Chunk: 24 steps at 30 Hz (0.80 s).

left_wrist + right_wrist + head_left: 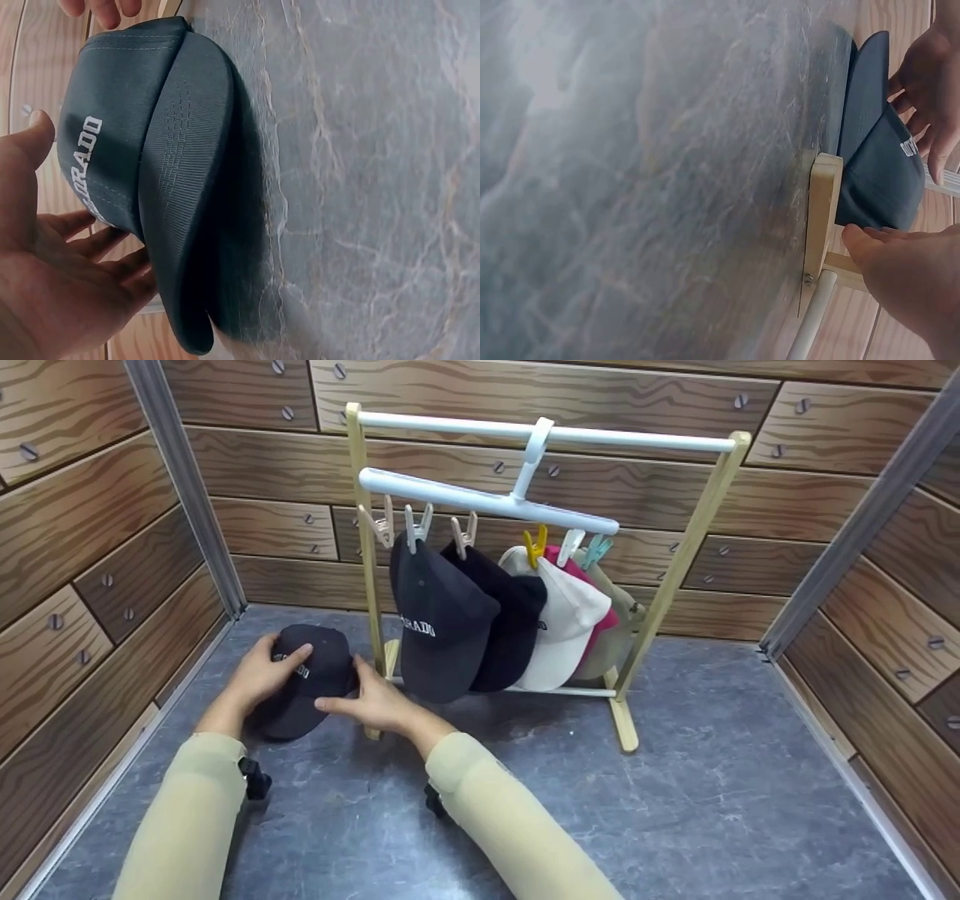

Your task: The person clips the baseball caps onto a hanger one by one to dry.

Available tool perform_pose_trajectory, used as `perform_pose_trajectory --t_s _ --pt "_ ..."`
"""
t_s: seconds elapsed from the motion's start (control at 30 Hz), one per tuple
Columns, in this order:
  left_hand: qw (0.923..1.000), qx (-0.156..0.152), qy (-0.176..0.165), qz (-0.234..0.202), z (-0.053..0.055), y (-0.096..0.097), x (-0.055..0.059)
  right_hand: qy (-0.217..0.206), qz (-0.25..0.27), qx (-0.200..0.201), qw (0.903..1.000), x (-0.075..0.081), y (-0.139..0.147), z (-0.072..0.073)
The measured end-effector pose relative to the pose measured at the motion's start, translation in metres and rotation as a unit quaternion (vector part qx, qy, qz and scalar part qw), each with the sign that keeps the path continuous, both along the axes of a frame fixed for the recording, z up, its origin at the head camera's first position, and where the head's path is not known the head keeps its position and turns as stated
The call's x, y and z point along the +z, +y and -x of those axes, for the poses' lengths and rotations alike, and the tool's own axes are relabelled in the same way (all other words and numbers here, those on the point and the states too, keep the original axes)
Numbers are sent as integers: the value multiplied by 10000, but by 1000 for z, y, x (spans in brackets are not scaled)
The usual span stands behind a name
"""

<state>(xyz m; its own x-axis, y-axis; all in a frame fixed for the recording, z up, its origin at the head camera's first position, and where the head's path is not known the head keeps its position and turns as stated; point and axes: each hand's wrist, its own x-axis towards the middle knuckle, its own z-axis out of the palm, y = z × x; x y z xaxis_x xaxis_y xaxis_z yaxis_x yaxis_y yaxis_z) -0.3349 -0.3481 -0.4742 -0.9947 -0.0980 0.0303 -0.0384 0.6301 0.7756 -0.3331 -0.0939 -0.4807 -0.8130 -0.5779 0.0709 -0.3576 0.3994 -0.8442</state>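
A dark baseball cap (322, 649) with white lettering sits on the grey marbled floor to the left of the rack, its brim toward the person. My left hand (259, 675) is at the cap's left side. In the left wrist view its fingers touch the cap's side below the lettering, while the thumb (34, 139) stands apart from the cloth. On the opposite side is my right hand (379, 701), with its fingertips right at the cap's edge. The right wrist view shows the right thumb (859, 244) extended beside the crown.
A wooden rack (679, 562) with a white top bar stands just right of the cap. From it hangs a white hanger (450, 495) with several clothespins (418, 525), which hold several caps, among them a dark grey cap (442, 615) and a white cap (566, 622). Wood-patterned walls (60, 510) enclose the space.
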Motion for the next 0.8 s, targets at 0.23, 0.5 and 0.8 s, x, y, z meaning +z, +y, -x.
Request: perform_pose_trajectory --t_s 0.23,0.5,0.8 --pt "10000 30 27 25 -4 -1 0 -218 -137 -283 9993 -4 -2 0" --pt "9999 -95 -50 -5 -7 1 3 -1059 600 -104 9925 -6 3 4" --pt "9984 -338 -426 139 -12 0 11 -1227 1113 129 9861 -9 1 5"
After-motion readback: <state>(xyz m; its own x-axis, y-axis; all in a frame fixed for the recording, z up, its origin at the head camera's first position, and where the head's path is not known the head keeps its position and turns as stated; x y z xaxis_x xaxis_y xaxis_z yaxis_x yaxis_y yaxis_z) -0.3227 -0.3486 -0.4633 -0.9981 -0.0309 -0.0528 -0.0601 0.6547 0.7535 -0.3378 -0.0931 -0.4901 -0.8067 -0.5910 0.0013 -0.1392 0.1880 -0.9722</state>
